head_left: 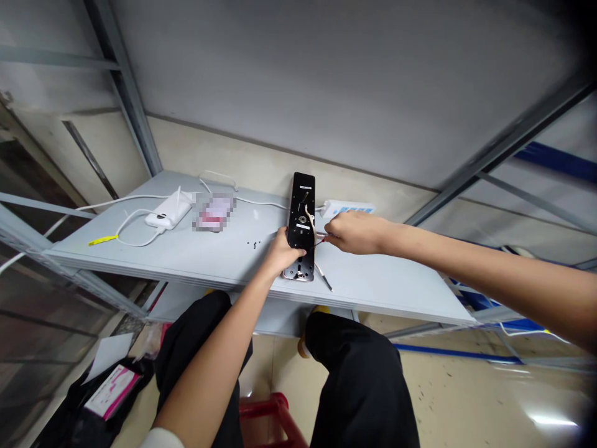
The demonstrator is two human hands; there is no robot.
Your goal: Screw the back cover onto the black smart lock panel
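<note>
A long black panel [296,202], which looks like the back of an electronic door lock, lies lengthwise away from me on the grey shelf. My left hand [281,251] grips its left edge near the lower end, thumb over the face. Closed around a thin screwdriver [319,243] with a red part, my right hand [347,231] is at the panel's right side. The screwdriver's tip points at the panel's lower part, close to my left thumb; whether it touches a screw is too small to tell. A pale cable [311,221] runs along the panel, and a dark-ended lead lies below it.
Several tiny dark screws [254,244] lie left of my left hand. A white power strip [352,208] stands behind my right hand. Further left are a blurred-out phone [214,213] and a white adapter [170,210] with cables. The shelf's front edge [224,278] is near my knees.
</note>
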